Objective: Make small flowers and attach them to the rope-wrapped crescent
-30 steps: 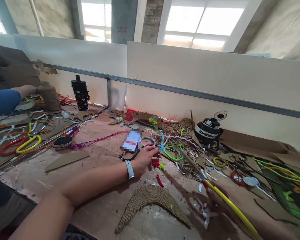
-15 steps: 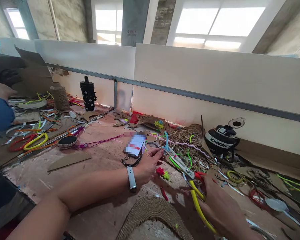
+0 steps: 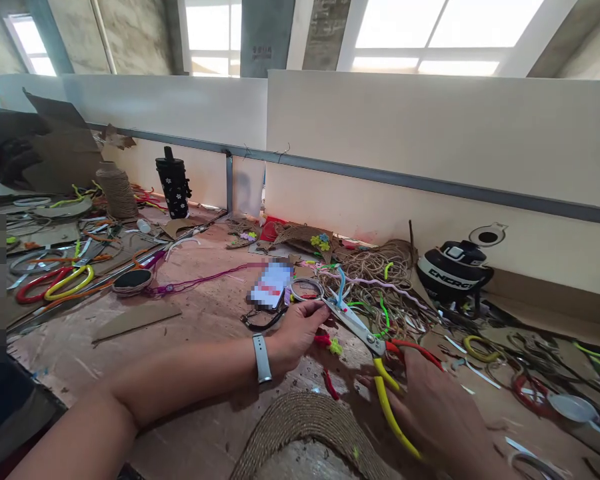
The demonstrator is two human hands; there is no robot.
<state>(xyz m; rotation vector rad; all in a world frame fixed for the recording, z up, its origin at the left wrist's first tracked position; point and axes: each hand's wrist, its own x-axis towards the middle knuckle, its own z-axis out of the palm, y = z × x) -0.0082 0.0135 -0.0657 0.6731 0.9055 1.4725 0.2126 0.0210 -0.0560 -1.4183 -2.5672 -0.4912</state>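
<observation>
Right of the rope crescent (image 3: 303, 413), right hand (image 3: 433, 397) grips red-and-yellow-handled scissors (image 3: 354, 325); beyond the crescent, left hand (image 3: 299, 330) pinches the blue fuzzy stem (image 3: 341, 285) by the blades, phone (image 3: 270, 287) farther past it, black flowered bottle (image 3: 174, 188) farthest, left of crescent.

Phone (image 3: 271, 285) just beyond left hand (image 3: 300, 333); flowered tumbler (image 3: 174, 190) farther, leftward. ENERGY-marked bottle (image 3: 453, 281) beyond right hand (image 3: 430, 397), near pale partition (image 3: 430, 133).

Craft workshop | worktable (image 3: 205, 293) | twine spool (image 3: 116, 192) | cardboard scrap (image 3: 137, 323) | scissors (image 3: 363, 331)
</observation>
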